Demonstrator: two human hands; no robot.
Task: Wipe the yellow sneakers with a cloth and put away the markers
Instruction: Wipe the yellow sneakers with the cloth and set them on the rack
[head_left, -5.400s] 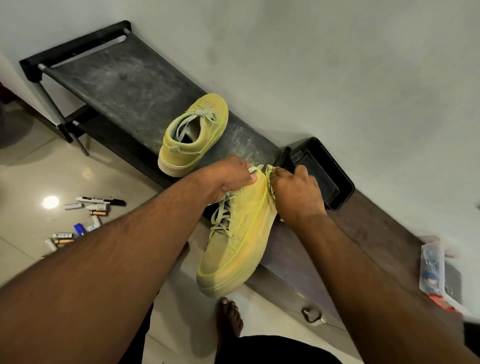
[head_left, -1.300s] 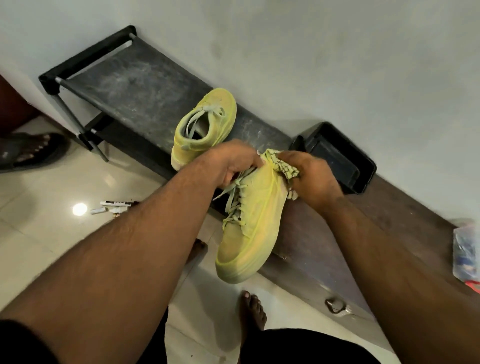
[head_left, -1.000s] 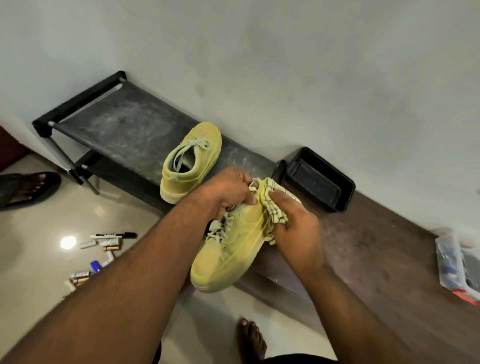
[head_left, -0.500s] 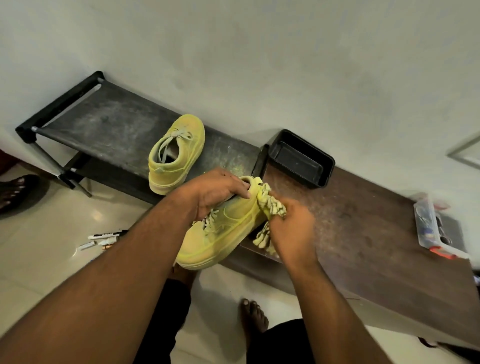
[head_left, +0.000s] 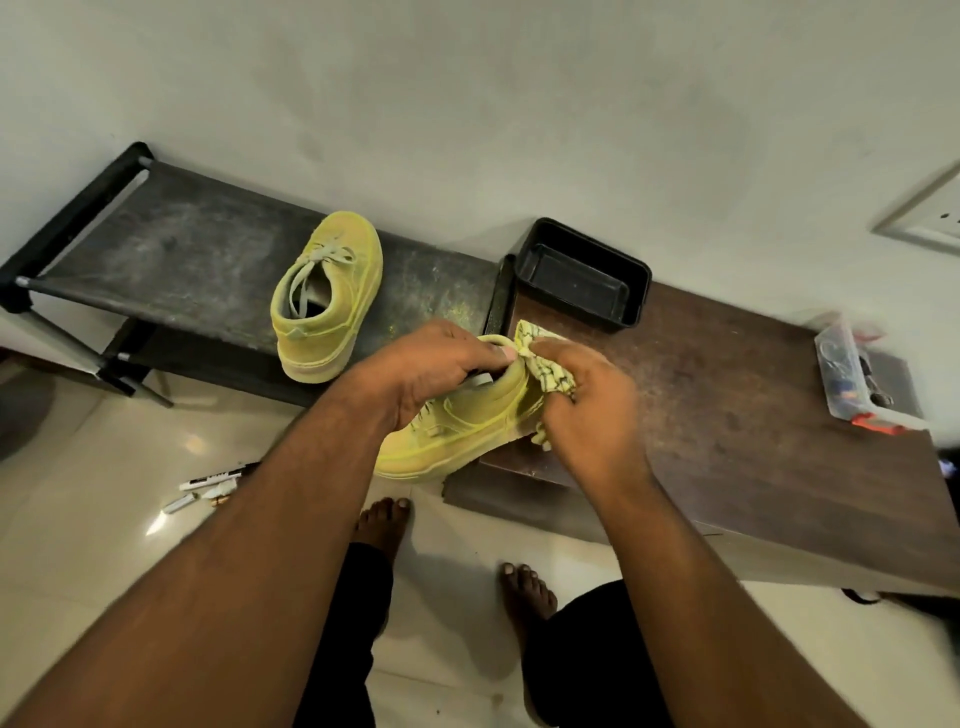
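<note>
The held sneaker (head_left: 457, 421) has turned, toe now toward the floor, heel at the wooden bench (head_left: 753, 415) edge. The left hand (head_left: 431, 369) grips its collar; the right hand (head_left: 587, 405) pinches the cloth (head_left: 545, 364), which has moved onto the heel. Wiping probably continues; the markers (head_left: 208, 483) wait left of the sneaker.

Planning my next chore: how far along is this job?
Nothing looks finished. In hand: left hand holds one yellow suede sneaker; right hand rubs it with a patterned cloth. Left: second yellow sneaker on the rack, markers on the floor.
</note>
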